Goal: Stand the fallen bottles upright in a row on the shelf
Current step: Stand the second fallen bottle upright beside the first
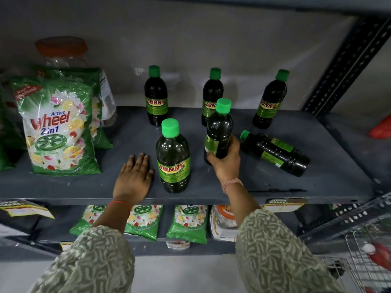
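**Nearly done: one bottle in hand, one still down**

Nearest the viewer, the left hand (134, 176) lies flat and spread on the front of the shelf (296, 187), holding nothing. Just beside it stands the front bottle (173, 157), upright, label forward. The right hand (225, 159) wraps the lower body of the held bottle (219, 132), which is close to upright with its label turned away; whether its base rests on the shelf cannot be told. Right of that hand, the fallen bottle (275, 152) lies on its side, cap toward the held one and near it. Farther back, three bottles stand apart along the wall: left (156, 96), middle (211, 94), right (269, 100).

Risks, as judged: the held bottle sits close in front of the middle one, so a push backward could knock it over. Releasing before the base is flat could let the tall, narrow bottle topple. The fallen bottle is round and may roll if the wrist brushes it. The spacing is loose, so the row may end uneven.
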`<action>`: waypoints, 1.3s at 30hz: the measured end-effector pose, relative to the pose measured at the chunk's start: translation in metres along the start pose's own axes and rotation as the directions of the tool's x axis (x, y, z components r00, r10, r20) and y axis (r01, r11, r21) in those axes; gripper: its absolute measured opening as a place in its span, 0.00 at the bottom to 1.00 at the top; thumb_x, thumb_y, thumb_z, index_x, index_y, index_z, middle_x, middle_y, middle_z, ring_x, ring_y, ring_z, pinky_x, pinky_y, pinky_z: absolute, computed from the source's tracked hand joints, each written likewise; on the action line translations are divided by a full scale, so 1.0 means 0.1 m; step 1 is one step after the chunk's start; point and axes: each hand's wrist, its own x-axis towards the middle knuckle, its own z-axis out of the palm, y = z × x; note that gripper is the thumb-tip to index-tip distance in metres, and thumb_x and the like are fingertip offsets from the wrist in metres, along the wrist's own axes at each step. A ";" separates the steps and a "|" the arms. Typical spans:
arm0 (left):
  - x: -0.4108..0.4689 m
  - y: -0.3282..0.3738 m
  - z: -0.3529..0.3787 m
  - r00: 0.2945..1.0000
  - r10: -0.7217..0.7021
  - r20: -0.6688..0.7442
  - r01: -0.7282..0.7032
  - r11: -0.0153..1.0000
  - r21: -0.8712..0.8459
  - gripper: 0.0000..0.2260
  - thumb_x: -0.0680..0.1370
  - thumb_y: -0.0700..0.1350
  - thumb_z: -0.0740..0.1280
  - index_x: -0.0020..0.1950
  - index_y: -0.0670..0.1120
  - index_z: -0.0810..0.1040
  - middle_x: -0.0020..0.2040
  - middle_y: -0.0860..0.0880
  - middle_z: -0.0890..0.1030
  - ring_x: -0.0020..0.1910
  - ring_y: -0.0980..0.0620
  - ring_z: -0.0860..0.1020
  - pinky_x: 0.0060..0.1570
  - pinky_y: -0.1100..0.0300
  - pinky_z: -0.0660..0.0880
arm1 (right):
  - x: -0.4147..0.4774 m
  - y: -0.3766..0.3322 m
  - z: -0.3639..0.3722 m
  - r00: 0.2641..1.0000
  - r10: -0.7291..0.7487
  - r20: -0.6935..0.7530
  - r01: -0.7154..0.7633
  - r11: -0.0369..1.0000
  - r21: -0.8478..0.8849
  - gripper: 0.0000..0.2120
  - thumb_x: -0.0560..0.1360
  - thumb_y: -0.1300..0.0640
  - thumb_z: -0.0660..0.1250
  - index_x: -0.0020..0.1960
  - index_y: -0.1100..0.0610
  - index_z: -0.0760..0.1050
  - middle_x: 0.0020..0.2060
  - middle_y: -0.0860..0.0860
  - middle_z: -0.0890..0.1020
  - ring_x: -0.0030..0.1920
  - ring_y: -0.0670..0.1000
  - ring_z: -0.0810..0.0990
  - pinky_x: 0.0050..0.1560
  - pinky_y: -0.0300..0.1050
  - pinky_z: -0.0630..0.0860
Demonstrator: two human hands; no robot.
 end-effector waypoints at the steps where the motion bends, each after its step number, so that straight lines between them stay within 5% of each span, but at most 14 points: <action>1: 0.00 0.00 0.00 1.000 -0.002 0.001 0.002 1.000 -0.002 0.24 0.81 0.49 0.50 0.75 0.45 0.50 0.78 0.46 0.52 0.77 0.44 0.49 0.75 0.50 0.49 | -0.01 0.02 -0.02 0.999 0.015 0.042 -0.016 1.000 0.027 0.40 0.63 0.63 0.75 0.69 0.54 0.59 0.51 0.42 0.77 0.49 0.31 0.76 0.57 0.42 0.74; 4: 0.00 0.01 -0.01 1.000 -0.004 -0.003 0.004 1.000 -0.013 0.24 0.81 0.49 0.50 0.75 0.45 0.51 0.78 0.46 0.52 0.77 0.44 0.49 0.75 0.50 0.49 | 0.01 -0.01 0.00 1.000 -0.010 0.008 0.011 0.994 -0.107 0.52 0.57 0.50 0.79 0.72 0.56 0.53 0.69 0.55 0.65 0.71 0.52 0.62 0.69 0.53 0.59; 6: 0.00 0.01 -0.01 1.000 -0.005 0.006 0.005 1.000 -0.015 0.24 0.81 0.49 0.50 0.75 0.45 0.50 0.78 0.46 0.52 0.77 0.44 0.49 0.75 0.50 0.49 | 0.03 -0.02 0.03 0.999 -0.049 -0.019 0.045 0.981 -0.190 0.49 0.53 0.49 0.81 0.67 0.57 0.60 0.65 0.58 0.67 0.67 0.58 0.64 0.66 0.54 0.62; 9: 0.00 0.00 -0.01 1.000 -0.004 0.018 0.004 1.000 -0.002 0.24 0.81 0.50 0.49 0.75 0.45 0.49 0.78 0.46 0.51 0.77 0.44 0.48 0.75 0.50 0.48 | 0.07 0.01 -0.05 0.997 0.019 0.072 -0.016 0.999 -0.037 0.36 0.56 0.59 0.80 0.57 0.56 0.64 0.53 0.53 0.75 0.57 0.56 0.75 0.55 0.44 0.73; 14: 0.00 0.02 -0.02 1.000 -0.013 0.027 0.013 1.000 -0.014 0.24 0.81 0.50 0.49 0.75 0.45 0.49 0.78 0.47 0.51 0.77 0.45 0.47 0.75 0.50 0.48 | 0.29 -0.02 -0.29 0.922 0.138 0.363 -0.159 0.987 0.029 0.27 0.65 0.74 0.69 0.62 0.66 0.65 0.61 0.66 0.74 0.58 0.56 0.74 0.61 0.52 0.70; 18: -0.01 0.02 -0.02 1.000 -0.016 0.021 0.016 1.000 -0.022 0.24 0.81 0.50 0.49 0.75 0.45 0.49 0.78 0.47 0.51 0.77 0.45 0.48 0.75 0.50 0.48 | 0.41 0.03 -0.40 0.876 0.163 0.455 -0.135 0.986 -0.093 0.30 0.67 0.69 0.70 0.66 0.63 0.65 0.67 0.64 0.69 0.66 0.58 0.68 0.70 0.58 0.63; 21: 0.00 0.03 -0.02 1.000 -0.014 0.019 0.014 1.000 -0.021 0.24 0.81 0.50 0.49 0.75 0.46 0.49 0.78 0.47 0.51 0.77 0.45 0.48 0.75 0.50 0.49 | 0.31 0.06 -0.30 0.945 0.117 0.304 -0.082 0.989 -0.126 0.47 0.58 0.62 0.79 0.70 0.59 0.58 0.68 0.61 0.66 0.69 0.59 0.65 0.69 0.59 0.64; 25: 0.01 0.02 -0.02 1.000 -0.012 0.027 0.013 1.000 -0.012 0.24 0.81 0.50 0.49 0.75 0.46 0.48 0.78 0.47 0.50 0.77 0.45 0.48 0.75 0.50 0.49 | 0.16 0.10 -0.10 0.995 0.041 0.090 -0.034 0.996 -0.083 0.36 0.52 0.59 0.81 0.54 0.58 0.65 0.51 0.55 0.78 0.53 0.55 0.77 0.51 0.44 0.75; 27: 0.00 0.02 -0.02 1.000 -0.012 0.026 0.012 1.000 -0.008 0.24 0.81 0.50 0.49 0.75 0.46 0.48 0.78 0.47 0.50 0.77 0.45 0.48 0.75 0.50 0.49 | 0.18 0.12 -0.12 0.991 0.053 0.122 -0.046 0.997 -0.059 0.28 0.57 0.62 0.79 0.51 0.56 0.67 0.47 0.53 0.79 0.49 0.54 0.78 0.45 0.35 0.74; 29: 0.00 0.02 -0.01 1.000 -0.014 0.017 0.014 1.000 -0.009 0.24 0.81 0.49 0.49 0.75 0.46 0.49 0.78 0.47 0.51 0.77 0.45 0.48 0.75 0.50 0.49 | 0.24 0.16 -0.18 0.978 0.068 0.199 -0.052 0.995 -0.082 0.24 0.61 0.65 0.76 0.53 0.59 0.70 0.50 0.58 0.81 0.52 0.55 0.78 0.50 0.40 0.75; 32: 0.00 0.02 -0.02 1.000 -0.020 0.014 0.020 1.000 -0.009 0.24 0.81 0.49 0.50 0.75 0.46 0.50 0.78 0.47 0.51 0.77 0.45 0.48 0.75 0.50 0.49 | 0.32 0.16 -0.23 0.952 0.077 0.295 -0.047 0.993 -0.110 0.26 0.65 0.69 0.72 0.60 0.64 0.69 0.58 0.63 0.78 0.60 0.59 0.75 0.62 0.56 0.71; 39: -0.01 0.02 -0.02 1.000 -0.022 0.014 0.022 1.000 -0.012 0.24 0.81 0.50 0.50 0.75 0.46 0.49 0.78 0.47 0.51 0.77 0.45 0.48 0.75 0.50 0.49 | 0.31 0.15 -0.25 0.938 0.071 0.339 -0.013 0.985 -0.171 0.32 0.67 0.67 0.71 0.68 0.61 0.64 0.65 0.60 0.73 0.66 0.58 0.70 0.64 0.48 0.66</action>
